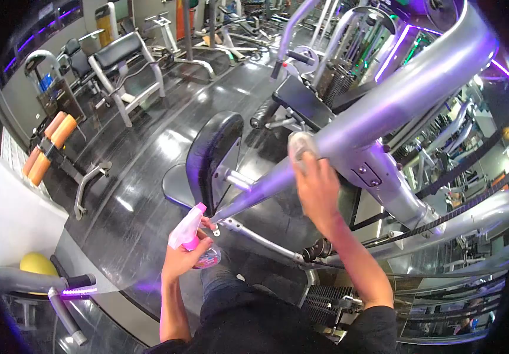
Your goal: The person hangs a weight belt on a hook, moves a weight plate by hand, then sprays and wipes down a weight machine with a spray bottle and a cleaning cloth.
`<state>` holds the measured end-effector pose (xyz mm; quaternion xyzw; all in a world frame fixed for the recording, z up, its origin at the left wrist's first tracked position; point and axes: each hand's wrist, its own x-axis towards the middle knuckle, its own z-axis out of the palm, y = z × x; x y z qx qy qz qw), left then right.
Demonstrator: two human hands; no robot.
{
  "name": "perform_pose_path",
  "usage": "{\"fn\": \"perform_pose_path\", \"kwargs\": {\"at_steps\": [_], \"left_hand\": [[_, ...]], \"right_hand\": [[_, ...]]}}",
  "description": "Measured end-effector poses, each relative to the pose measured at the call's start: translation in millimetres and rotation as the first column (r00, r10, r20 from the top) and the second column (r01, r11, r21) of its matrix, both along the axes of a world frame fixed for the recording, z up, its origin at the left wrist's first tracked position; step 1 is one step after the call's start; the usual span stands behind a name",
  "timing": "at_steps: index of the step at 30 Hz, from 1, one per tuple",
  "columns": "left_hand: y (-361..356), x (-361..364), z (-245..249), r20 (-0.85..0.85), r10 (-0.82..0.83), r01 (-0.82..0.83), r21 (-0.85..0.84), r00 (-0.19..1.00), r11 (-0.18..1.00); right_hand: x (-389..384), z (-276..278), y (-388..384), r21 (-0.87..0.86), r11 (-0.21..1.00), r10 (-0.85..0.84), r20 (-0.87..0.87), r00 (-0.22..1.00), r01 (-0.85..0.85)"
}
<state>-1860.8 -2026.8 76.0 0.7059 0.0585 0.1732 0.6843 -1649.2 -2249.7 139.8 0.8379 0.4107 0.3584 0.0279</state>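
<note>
- One view only, the head view: both of your hands are in it, in front of a gym machine.
- Your left hand [182, 258] is low and close to your body. Its fingers are curled around a small spray bottle [190, 233] with a white and pink head, and one finger lies at the trigger. The nozzle points up and to the left, away from the machine.
- Your right hand [318, 189] is higher and stretched forward. Its fingers lie close together and press a pale cloth [300, 146] flat on the silver beam [408, 88]. You see only the back of the hand, so I cannot tell how the thumb sits.
- The cloth lies under your fingertips and just past them, on the upper face of the beam.
- The beam's long axis runs on a slope, from low near the spray bottle up to the far right. Your right hand crosses it about halfway, next to the bolted bracket [367, 174].
- Your right hand touches the beam through the cloth, while the left hand is apart from it, beside its thin lower end.
- Behind the beam a black back pad [210, 150] stands upright, and a toothed belt [443, 215] runs to the right, below your right forearm.
</note>
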Motion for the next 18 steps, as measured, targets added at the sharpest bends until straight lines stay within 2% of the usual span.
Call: {"fn": "perform_pose_path", "kwargs": {"at_steps": [2, 5, 6, 7, 9, 11, 13, 16, 17, 18], "left_hand": [[0, -5, -5, 0.003, 0.011, -0.011, 0.005, 1.0, 1.0], [-4, -11, -6, 0.009, 0.025, -0.025, -0.01, 1.0, 1.0], [-4, -13, -7, -0.009, 0.011, -0.011, -0.014, 1.0, 1.0], [-4, -16, -8, -0.027, -0.004, 0.004, -0.02, 1.0, 1.0], [-3, -22, -9, -0.037, -0.026, 0.026, 0.005, 0.999, 1.0], [-5, -28, -6, -0.02, -0.057, 0.057, -0.005, 0.998, 0.998], [-4, -33, -7, -0.029, -0.064, 0.065, 0.042, 0.998, 0.997], [-4, -37, -7, -0.052, -0.081, 0.08, -0.032, 0.995, 0.996], [-2, -37, -6, -0.055, -0.079, 0.078, -0.025, 0.995, 0.997], [0, -37, -6, -0.053, -0.084, 0.082, -0.03, 0.995, 0.996]], "right_hand": [[-5, 23, 8, 0.101, 0.992, -0.086, 0.137, 0.987, 0.072], [5, -25, 27, 0.091, 0.993, -0.082, 0.135, 0.987, 0.07], [8, -62, 35, 0.165, 0.972, -0.147, -0.132, 0.98, 0.168], [9, -87, 38, 0.17, 0.972, -0.138, -0.137, 0.981, 0.161], [8, -115, 42, -0.162, 0.985, 0.065, 0.004, 0.998, -0.063], [10, -127, 46, -0.11, 0.991, 0.077, -0.037, 0.996, -0.081], [8, -123, 55, -0.054, 0.994, 0.094, -0.086, 0.992, -0.099], [13, -108, 69, -0.116, 0.988, -0.114, -0.101, 0.988, 0.102], [17, -103, 75, -0.11, 0.989, -0.111, -0.105, 0.988, 0.099], [22, -96, 81, -0.086, 0.99, -0.124, -0.195, 0.973, 0.109]]}}
